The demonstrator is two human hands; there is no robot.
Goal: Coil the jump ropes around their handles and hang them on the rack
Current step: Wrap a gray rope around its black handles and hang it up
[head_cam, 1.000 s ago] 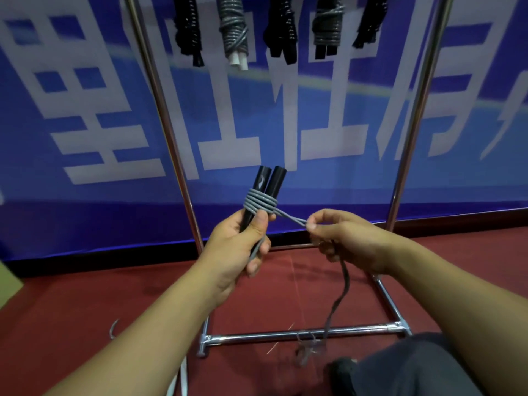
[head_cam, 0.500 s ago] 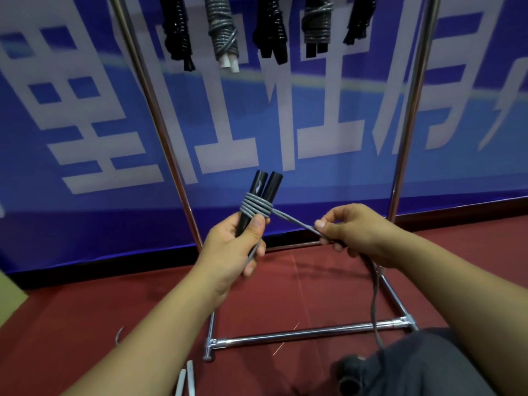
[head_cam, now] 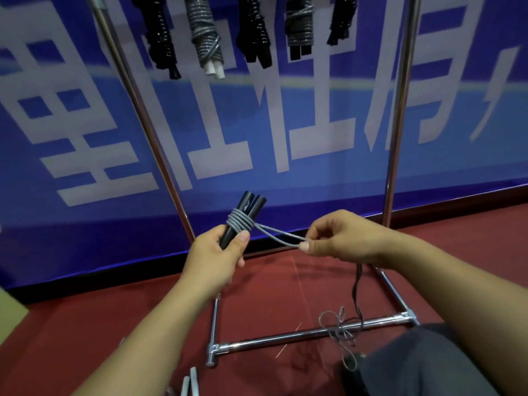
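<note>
Grey rope [head_cam: 239, 223] was coiled around two black handles [head_cam: 248, 210], gripped by the left hand [head_cam: 215, 252] before the rack [head_cam: 398, 110]. The right hand [head_cam: 340, 238] pinched two taut strands beside it.

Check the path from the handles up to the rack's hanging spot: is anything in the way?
Nothing visible blocks it. The left hand grips the black handles; above is open space up to the hung bundles, though the top bar is out of frame.

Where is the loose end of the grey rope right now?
In the head view, lower right: the loose grey rope hangs from the right hand and lies tangled over the rack's bottom bar on the red floor.
</note>
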